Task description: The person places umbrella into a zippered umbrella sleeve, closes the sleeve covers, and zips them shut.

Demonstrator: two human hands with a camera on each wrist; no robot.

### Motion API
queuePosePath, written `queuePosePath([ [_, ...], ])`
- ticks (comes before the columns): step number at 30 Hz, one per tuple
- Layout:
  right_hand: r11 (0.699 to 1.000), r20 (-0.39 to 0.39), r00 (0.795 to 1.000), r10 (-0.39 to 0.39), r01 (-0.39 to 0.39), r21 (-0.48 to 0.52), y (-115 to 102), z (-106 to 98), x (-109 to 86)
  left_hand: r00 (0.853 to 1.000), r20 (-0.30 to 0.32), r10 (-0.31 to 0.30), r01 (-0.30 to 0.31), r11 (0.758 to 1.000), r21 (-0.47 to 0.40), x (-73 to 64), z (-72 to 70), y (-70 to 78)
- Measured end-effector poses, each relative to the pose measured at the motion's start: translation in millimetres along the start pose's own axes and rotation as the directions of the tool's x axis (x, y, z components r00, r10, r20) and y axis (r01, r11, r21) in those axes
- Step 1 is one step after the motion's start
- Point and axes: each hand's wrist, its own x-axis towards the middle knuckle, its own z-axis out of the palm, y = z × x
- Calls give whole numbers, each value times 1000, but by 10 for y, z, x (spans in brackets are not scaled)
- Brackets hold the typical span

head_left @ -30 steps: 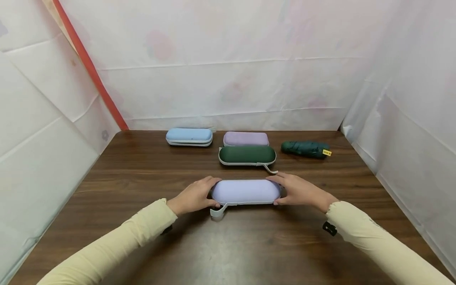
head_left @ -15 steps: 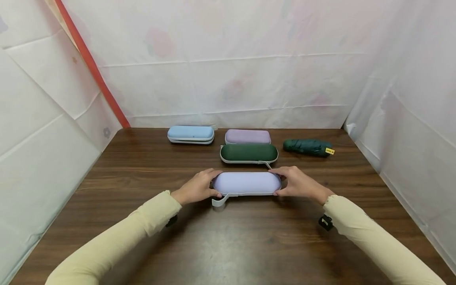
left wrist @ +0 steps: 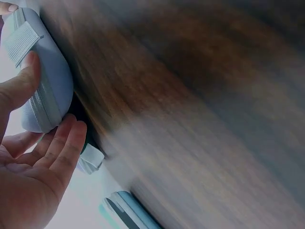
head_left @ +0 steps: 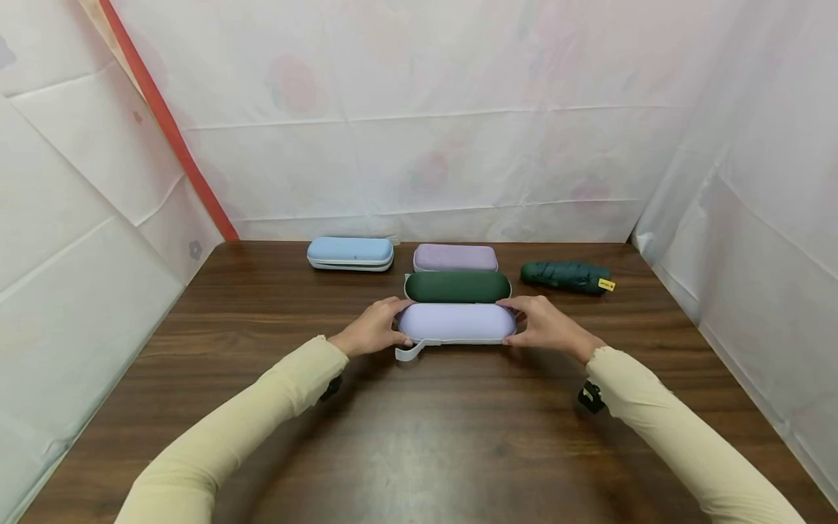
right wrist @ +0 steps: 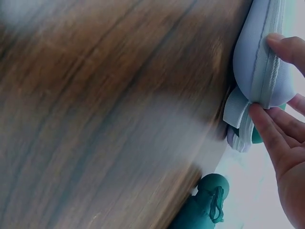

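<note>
Moved away from the person since a second ago, a lavender zip case point(head_left: 458, 324) has closed the gap to a dark green case point(head_left: 457, 287) and now lies on the counter point(head_left: 419, 437) directly in front of it, the two side by side lengthwise with no space showing between them. The person's left hand point(head_left: 373, 327) grips the lavender case's left end, thumb on the near zip side and fingers point(left wrist: 69, 148) bent around the end. The right hand point(head_left: 546, 327) grips the opposite end the same way, thumb toward the person and fingers behind. A pale grey strap point(head_left: 407, 354) sticks out at the lavender case's near left corner, by the left thumb. Just behind the green case is a purple case point(head_left: 455, 257). Farther left, near the back edge, sits a light blue case point(head_left: 350, 251) with a dark gap along its front seam. To the right lies a folded dark green umbrella point(head_left: 564, 276) with a yellow tag point(head_left: 607, 284). Pale yellow sleeves point(head_left: 249, 407) cover both arms, and white sheeting point(head_left: 419, 160) with faint flowers surrounds the dark wood-grain counter.
</note>
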Motion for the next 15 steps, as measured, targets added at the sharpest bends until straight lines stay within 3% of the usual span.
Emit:
queuePosePath([
  [15, 1000, -3, 1000, -4, 4, -3, 39, 0, -32, 998, 36, -56, 56, 998, -10, 13, 4, -11],
])
